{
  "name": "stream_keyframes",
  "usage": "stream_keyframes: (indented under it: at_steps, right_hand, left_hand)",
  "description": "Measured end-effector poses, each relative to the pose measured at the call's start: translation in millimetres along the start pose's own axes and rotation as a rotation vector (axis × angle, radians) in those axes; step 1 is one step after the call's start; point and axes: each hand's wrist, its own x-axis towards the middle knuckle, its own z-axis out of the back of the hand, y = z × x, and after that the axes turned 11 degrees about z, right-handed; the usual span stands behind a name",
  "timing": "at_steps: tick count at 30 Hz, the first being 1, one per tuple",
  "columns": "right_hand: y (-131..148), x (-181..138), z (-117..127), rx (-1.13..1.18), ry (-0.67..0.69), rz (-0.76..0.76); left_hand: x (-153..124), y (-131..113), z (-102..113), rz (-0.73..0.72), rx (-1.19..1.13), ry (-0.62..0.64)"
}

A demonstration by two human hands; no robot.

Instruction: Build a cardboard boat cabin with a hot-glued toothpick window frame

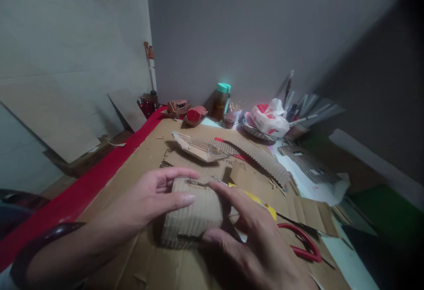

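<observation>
Between my two hands stands a curved corrugated cardboard piece (194,212), shaped like a small rounded box, with a torn slot in its top and a dark gap along its lower front edge. My left hand (155,197) grips it from the left, thumb on the ribbed face and index finger along the top. From the right, my right hand (255,230) holds it, index finger at the slot and thumb by the lower edge. Partly hidden behind my right hand are red-handled scissors (308,254) and a yellow object (271,212).
Beyond my hands lies a boat-shaped cardboard piece (198,148) next to a long corrugated strip (261,160). Along the wall stand a jar with a teal lid (224,88), a tissue pack (270,120) and small red-topped cardboard models (196,114). Flat cardboard (129,179) covers the table.
</observation>
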Motion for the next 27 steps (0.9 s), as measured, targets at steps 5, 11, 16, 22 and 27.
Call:
stream_keyframes:
  at_steps: [5,11,16,22,27]
  right_hand:
    - [0,5,2,0.051,0.028,-0.126]
    - [-5,6,-3,0.099,0.015,-0.175]
    - [-7,8,-4,0.134,0.006,-0.153]
    - [-3,4,-4,0.073,0.066,-0.070]
    - [-2,2,-8,-0.132,0.111,0.118]
  left_hand:
    - [-5,-3,13,-0.040,0.200,-0.073]
    - [-8,8,30,-0.126,0.406,-0.072]
    - [-7,15,24,-0.166,0.470,-0.195]
    - [-11,12,22,-0.221,0.511,-0.346]
    - [-15,14,31,-0.318,0.629,-0.365]
